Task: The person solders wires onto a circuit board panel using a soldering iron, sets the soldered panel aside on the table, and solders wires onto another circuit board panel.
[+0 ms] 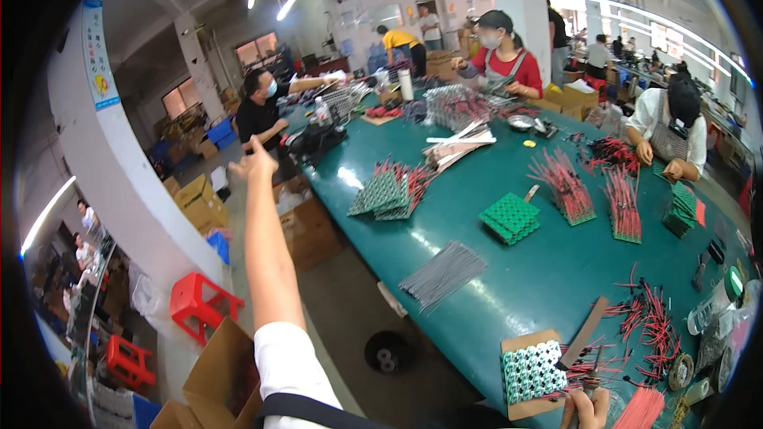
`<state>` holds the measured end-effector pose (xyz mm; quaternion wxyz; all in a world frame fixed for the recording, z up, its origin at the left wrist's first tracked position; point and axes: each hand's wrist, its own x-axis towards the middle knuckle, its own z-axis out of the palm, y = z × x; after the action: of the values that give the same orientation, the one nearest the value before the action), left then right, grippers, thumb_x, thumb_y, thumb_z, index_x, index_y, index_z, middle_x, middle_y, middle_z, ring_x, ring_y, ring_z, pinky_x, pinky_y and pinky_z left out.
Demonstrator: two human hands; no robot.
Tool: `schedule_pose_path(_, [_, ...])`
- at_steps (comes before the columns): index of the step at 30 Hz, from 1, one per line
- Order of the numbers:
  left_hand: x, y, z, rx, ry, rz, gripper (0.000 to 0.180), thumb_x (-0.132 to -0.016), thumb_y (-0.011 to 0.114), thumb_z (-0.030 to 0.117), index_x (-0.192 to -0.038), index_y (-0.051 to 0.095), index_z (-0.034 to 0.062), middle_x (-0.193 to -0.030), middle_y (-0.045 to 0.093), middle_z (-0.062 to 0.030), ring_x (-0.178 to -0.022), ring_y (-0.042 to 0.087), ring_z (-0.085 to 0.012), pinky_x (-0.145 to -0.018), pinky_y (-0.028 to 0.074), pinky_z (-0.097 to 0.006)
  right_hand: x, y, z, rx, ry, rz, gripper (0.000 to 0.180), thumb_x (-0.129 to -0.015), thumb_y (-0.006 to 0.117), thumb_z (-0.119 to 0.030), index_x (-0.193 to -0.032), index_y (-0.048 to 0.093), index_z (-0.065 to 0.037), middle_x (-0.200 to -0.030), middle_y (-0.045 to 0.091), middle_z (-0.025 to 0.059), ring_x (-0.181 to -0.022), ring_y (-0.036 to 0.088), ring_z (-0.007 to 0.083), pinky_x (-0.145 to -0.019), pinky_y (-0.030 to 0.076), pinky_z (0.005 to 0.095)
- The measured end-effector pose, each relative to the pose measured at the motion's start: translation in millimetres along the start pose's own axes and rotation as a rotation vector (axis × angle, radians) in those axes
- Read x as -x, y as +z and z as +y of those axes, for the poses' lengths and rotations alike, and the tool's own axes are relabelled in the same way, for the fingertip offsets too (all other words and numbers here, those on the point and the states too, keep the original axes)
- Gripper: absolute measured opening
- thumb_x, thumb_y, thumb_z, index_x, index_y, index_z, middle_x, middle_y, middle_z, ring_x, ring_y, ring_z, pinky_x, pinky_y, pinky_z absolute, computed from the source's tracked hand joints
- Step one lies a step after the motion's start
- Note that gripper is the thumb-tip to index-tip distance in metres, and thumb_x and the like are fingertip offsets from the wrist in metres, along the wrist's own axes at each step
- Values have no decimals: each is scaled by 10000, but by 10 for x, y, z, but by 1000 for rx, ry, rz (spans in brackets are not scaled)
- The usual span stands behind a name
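Observation:
My left arm stretches out over the table's left side. My left hand (255,162) is raised and holds nothing, its fingers apart. At the bottom right, my right hand (586,410) is closed around a thin pointed tool with a dark handle (591,382); its exact kind is unclear. Beside it, a green-and-white circuit board panel (531,372) with rows of round spots lies on a brown board (531,410). A flat brown strip (586,332) leans over the panel's right edge. Loose red-and-black wires (656,330) spread to the right, near a red wire bundle (640,409).
On the green table (373,250) lie grey wires (443,274), stacked green panels (509,217) and wired boards (562,191). A jar with a green lid (715,300) and spools (681,372) stand right. Co-workers sit around. Cardboard boxes (226,373) and a red stool (200,306) stand left.

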<state>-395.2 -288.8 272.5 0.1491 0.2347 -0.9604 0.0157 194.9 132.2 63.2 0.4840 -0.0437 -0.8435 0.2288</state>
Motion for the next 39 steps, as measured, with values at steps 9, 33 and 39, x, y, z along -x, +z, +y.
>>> schedule_pose_path(9, [-226,202,27,41,-14,-113,980,-825,612,223,-1594,7,261,-1476,474,-188,-1422,385,-329,-1208,55,-505,-53,24,-104,56,-9,-47,234,-739,666,199,-941,660,81,-712,457,86,-564,454,194,-503,363,311])
schedule_pose_path(33, [5522,612,553,1350,1511,-1277,94,-905,688,130,-926,676,39,-770,606,-54,-631,538,-199,-603,455,-324,84,52,-28,149,76,-278,396,-557,821,-27,-935,763,-129,-807,580,53,-776,627,251,-610,518,325])
schedule_pose_path(39, [5165,1029,737,1215,1403,-620,158,-785,710,-30,-912,683,61,-608,500,-2,-534,449,-149,-495,362,-297,3,5,165,-263,554,-152,329,-885,678,-163,-1152,640,26,-823,616,120,-784,607,238,-700,502,347])
